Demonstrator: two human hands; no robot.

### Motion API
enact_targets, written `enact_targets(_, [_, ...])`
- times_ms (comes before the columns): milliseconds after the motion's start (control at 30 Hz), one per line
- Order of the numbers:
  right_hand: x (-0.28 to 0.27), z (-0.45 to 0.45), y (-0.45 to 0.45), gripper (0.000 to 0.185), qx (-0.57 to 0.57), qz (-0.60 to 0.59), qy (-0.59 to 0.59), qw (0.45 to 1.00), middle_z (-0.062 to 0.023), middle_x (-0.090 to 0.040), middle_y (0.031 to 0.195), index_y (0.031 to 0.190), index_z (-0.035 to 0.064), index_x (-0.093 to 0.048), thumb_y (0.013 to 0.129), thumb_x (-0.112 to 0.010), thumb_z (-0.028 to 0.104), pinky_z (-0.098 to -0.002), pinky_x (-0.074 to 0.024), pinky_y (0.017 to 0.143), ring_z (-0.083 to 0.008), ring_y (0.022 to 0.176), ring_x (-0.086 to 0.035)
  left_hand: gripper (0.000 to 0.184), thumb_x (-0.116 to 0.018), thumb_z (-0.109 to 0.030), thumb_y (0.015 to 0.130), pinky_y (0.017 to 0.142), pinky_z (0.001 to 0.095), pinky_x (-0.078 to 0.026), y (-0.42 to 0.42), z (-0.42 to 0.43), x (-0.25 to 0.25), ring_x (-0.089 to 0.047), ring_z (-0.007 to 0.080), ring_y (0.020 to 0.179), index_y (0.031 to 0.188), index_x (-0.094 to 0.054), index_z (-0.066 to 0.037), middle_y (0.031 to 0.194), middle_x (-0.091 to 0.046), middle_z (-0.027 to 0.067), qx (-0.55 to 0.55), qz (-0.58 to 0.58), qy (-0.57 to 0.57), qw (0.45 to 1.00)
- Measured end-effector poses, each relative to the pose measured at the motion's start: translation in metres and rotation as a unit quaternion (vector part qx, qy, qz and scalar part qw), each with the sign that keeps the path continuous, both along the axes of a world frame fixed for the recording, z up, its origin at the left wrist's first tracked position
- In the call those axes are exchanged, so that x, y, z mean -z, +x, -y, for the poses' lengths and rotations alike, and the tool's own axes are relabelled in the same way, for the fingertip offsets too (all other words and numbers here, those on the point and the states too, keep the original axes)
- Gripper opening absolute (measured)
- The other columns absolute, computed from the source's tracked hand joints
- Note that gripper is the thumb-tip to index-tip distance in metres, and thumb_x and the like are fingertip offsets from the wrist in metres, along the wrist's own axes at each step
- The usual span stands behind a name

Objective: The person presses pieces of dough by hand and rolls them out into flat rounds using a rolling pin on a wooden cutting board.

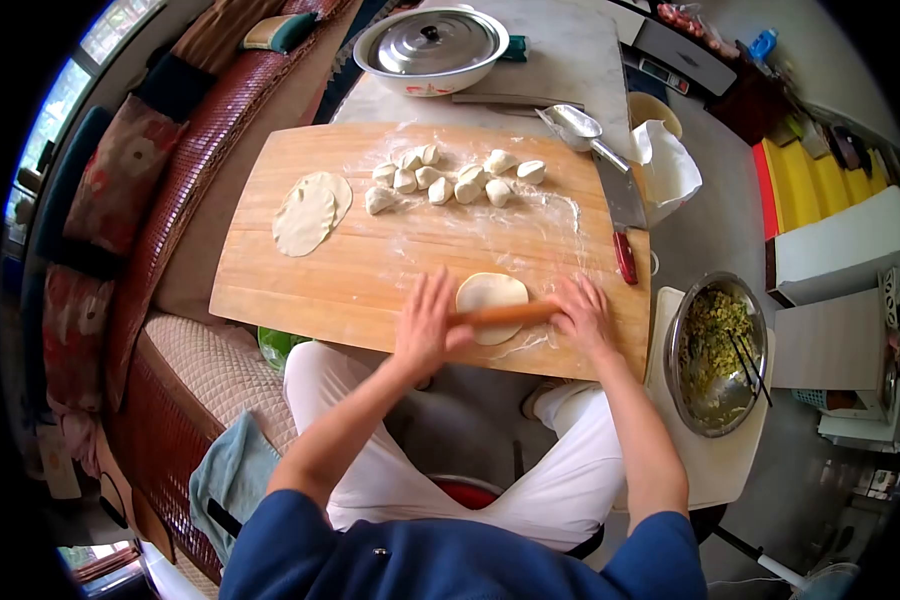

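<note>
A wooden rolling pin point(510, 313) lies across a round dough wrapper point(492, 291) near the front edge of the wooden board point(310, 290). My left hand point(428, 322) presses on the pin's left end, its fingers pointing forward and slightly blurred. On the other end rests my right hand point(582, 315), also a little blurred, covering the tip of the pin. Several small floured dough pieces point(468, 188) sit in a cluster farther back on the board. To the left, flat rolled wrappers point(305, 218) overlap one another.
A knife with a red handle point(624, 258) and a metal scoop point(578, 125) lie at the board's right side, beside a white bag point(667, 165). A steel bowl of chopped filling point(715, 350) with chopsticks stands right. Behind is a lidded basin point(430, 50).
</note>
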State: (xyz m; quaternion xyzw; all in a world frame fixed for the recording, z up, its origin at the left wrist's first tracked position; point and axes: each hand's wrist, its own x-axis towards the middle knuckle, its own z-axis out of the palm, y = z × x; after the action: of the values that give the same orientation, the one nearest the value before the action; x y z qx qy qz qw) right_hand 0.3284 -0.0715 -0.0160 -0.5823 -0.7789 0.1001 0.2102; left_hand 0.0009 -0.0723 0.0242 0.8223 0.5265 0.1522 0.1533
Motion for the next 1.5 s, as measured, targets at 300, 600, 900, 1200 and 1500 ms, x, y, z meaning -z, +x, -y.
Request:
enact_targets(300, [-0.018, -0.050, -0.017, 0.036, -0.015, 0.032, 0.026, 0.999, -0.0018, -0.053, 0.145, 0.119, 0.0301, -0.071, 0.083, -0.075, 0.031, -0.0506, -0.0247, 0.117, -0.0349, 0.138, -0.039, 0.086, -0.065, -0.051, 0.088, 0.119, 0.0509, -0.025, 0.003, -0.061, 0.012, -0.020, 0.0390, 0.150, 0.155, -0.030, -0.011, 0.162, -0.025, 0.0111, -0.097, -0.033, 0.044, 0.994])
enact_targets(600, [-0.027, 0.026, -0.007, 0.039, -0.030, 0.042, -0.022, 0.998, -0.0021, -0.049, 0.148, 0.120, 0.0284, -0.069, 0.082, -0.075, 0.031, -0.0542, -0.0249, 0.117, -0.0353, 0.142, -0.035, 0.089, -0.065, -0.059, 0.084, 0.118, 0.0560, -0.025, -0.007, 0.029, 0.011, -0.022, 0.0403, 0.148, 0.153, -0.034, -0.012, 0.161, -0.029, 0.0102, 0.063, -0.024, -0.006, 0.998])
enact_targets(900, [-0.005, 0.005, 0.014, 0.038, -0.032, -0.018, -0.004, 0.999, -0.0026, -0.051, 0.147, 0.119, 0.0291, -0.070, 0.082, -0.075, 0.032, -0.0531, -0.0256, 0.116, -0.0340, 0.141, -0.036, 0.086, -0.070, -0.045, 0.085, 0.117, 0.0556, -0.025, 0.004, -0.014, -0.005, -0.018, 0.0403, 0.150, 0.154, -0.032, -0.012, 0.163, -0.024, 0.0112, 0.038, -0.001, -0.003, 0.999])
enact_targets(1200, [-0.022, -0.049, -0.010, 0.033, -0.012, 0.027, 0.002, 1.000, -0.0005, -0.051, 0.147, 0.121, 0.0311, -0.070, 0.088, -0.069, 0.030, -0.0534, -0.0214, 0.118, -0.0342, 0.140, -0.036, 0.083, -0.063, -0.054, 0.088, 0.119, 0.0506, -0.023, 0.002, -0.068, 0.018, -0.022, 0.0405, 0.148, 0.152, -0.035, -0.009, 0.160, -0.029, 0.0152, -0.073, 0.018, 0.069, 0.995])
enact_targets(1500, [-0.041, 0.012, -0.003, 0.034, -0.039, 0.035, 0.004, 0.999, -0.0021, -0.052, 0.146, 0.118, 0.0295, -0.070, 0.084, -0.074, 0.031, -0.0543, -0.0232, 0.117, -0.0374, 0.140, -0.036, 0.089, -0.069, -0.054, 0.082, 0.119, 0.0553, -0.022, 0.003, 0.012, 0.010, -0.019, 0.0411, 0.149, 0.152, -0.037, -0.009, 0.161, -0.029, 0.0125, 0.045, -0.020, -0.006, 0.999])
